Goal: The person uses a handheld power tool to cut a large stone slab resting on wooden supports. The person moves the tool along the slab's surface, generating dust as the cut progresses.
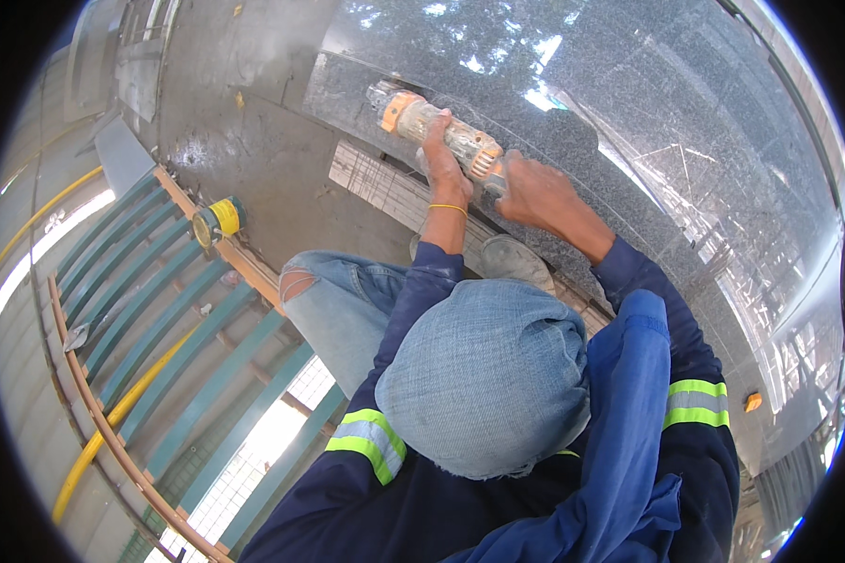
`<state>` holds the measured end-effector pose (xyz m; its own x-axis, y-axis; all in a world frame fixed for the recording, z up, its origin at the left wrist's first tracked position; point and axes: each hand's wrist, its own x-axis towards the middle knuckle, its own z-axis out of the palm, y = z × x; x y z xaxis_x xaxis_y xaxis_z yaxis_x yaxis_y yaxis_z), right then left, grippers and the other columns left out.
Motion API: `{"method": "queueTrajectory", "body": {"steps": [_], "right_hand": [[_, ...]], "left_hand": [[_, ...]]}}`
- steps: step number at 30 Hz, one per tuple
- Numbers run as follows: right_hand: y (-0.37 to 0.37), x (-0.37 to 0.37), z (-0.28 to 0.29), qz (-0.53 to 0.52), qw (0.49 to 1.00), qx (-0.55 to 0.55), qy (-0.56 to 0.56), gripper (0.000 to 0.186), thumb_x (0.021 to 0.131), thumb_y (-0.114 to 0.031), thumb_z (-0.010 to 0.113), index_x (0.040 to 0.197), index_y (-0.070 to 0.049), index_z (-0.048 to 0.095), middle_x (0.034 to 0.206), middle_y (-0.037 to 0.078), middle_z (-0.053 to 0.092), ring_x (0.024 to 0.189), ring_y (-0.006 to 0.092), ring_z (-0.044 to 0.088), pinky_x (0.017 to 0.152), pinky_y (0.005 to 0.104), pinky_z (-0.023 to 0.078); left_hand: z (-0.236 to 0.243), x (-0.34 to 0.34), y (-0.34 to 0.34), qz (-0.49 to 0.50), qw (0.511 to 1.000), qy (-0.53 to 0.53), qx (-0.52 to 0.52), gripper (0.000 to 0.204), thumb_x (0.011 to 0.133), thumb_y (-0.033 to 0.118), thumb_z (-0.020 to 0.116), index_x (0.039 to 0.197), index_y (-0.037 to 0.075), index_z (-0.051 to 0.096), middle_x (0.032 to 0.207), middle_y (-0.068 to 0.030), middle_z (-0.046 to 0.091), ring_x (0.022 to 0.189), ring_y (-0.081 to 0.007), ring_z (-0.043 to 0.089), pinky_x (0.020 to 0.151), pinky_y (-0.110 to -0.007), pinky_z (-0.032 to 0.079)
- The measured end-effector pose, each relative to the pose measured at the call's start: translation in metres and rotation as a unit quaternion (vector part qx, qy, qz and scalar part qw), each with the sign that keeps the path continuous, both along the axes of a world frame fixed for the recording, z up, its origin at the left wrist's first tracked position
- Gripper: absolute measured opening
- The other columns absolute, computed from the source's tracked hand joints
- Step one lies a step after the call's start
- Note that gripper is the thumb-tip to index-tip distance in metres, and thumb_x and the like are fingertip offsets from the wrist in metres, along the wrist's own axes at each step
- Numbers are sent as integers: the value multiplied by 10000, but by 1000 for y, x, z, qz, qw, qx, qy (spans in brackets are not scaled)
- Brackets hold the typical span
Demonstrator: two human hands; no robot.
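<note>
A dusty angle grinder (465,141) with orange and pale housing lies across the near edge of a dark polished stone slab (535,122), its head toward the upper left. My left hand (444,161), with a yellow band at the wrist, is wrapped round the middle of its body. At the rear end my right hand (540,192) grips the grinder. Whether a disc is fitted and touches the stone cannot be made out. Both my sleeves are dark blue with reflective bands, and my knee (488,375) in worn denim is drawn up between my arms.
To the left stands a rack of green slats (192,342) with wooden rails. A can with a yellow label (220,221) sits by its rail. A yellow hose (127,403) runs below the slats. My dusty shoe (516,261) is near the slab. A small orange object (753,402) lies at right.
</note>
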<state>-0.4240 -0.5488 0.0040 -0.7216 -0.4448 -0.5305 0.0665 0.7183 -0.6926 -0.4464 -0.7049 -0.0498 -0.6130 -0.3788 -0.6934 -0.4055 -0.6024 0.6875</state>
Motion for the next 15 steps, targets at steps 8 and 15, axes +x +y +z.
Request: {"method": "queueTrajectory", "body": {"steps": [8,15], "right_hand": [[-8,-4,-14,-13,1000,-19,-5,285,753,-68,608,969,114,569,878,333,680,856,450,707,759,509,554],[-10,-3,-20,-12,1000,-20,13,301,748,-84,632,976,104,571,882,327,683,855,451,706,771,510,555]], "left_hand": [[-4,-6,-7,-7,1000,-2,0,380,860,247,684,1159,50,553,942,-69,573,830,-240,646,732,-418,569],[-8,-10,-12,-20,999,-21,15,385,861,259,674,1172,72,546,960,-78,579,860,-264,646,761,-441,568]]}}
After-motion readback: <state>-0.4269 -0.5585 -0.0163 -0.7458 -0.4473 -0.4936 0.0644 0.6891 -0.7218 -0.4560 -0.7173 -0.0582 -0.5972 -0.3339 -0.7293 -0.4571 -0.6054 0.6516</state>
